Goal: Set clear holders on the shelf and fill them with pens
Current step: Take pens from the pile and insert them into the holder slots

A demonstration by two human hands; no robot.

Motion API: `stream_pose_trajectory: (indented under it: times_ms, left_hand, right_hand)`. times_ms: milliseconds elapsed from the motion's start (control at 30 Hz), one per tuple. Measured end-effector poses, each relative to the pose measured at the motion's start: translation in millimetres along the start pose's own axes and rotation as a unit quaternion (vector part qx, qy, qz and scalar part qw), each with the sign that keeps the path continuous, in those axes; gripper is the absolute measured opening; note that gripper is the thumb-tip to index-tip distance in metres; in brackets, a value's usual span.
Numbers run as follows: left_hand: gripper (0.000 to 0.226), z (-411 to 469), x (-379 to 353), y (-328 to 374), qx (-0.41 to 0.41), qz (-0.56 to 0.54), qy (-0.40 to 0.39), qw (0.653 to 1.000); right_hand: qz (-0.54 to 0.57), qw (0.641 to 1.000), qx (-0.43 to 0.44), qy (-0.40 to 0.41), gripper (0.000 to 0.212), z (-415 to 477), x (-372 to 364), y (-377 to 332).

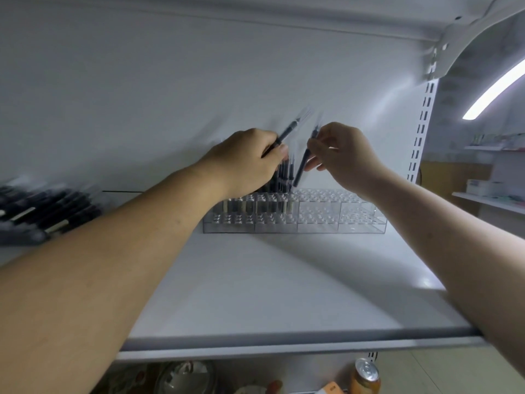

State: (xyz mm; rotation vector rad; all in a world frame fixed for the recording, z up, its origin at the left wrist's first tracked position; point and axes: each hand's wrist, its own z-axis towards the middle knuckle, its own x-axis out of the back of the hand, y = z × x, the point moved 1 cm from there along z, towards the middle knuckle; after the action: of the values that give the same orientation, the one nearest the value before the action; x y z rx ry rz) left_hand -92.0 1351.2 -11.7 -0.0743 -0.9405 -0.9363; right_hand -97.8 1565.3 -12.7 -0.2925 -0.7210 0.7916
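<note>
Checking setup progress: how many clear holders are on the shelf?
4, in one row at the back of the shelf: the far-left holder and second holder carry pens, partly behind the left hand; the third holder and far-right holder are empty. Seams are faint.

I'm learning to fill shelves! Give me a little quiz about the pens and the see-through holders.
1. True or false: the left hand and the right hand both hold dark pens.
2. Which end of the clear holders has empty holes? A left, B right.
3. Fill in: loose pens lie on the shelf, to the ___ of the holders.
Key: 1 true; 2 B; 3 left.
</note>
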Motion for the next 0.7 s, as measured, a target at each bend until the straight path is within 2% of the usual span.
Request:
stream_pose_trajectory:
  times_ms: [400,700]
  left_hand:
    - [0.034,0.8,-1.5,0.8,-0.003,0.008,0.002,1.000]
    - [0.039,1.0,-2.0,0.5,-0.004,0.013,0.004,1.000]
  right_hand:
    - [-0.030,0.999,-0.001,-0.018,0.007,0.4,-7.0,-7.7]
    - [-0.103,0.990,-0.031,-0.089,0.013,-4.2,-17.8,-4.2]
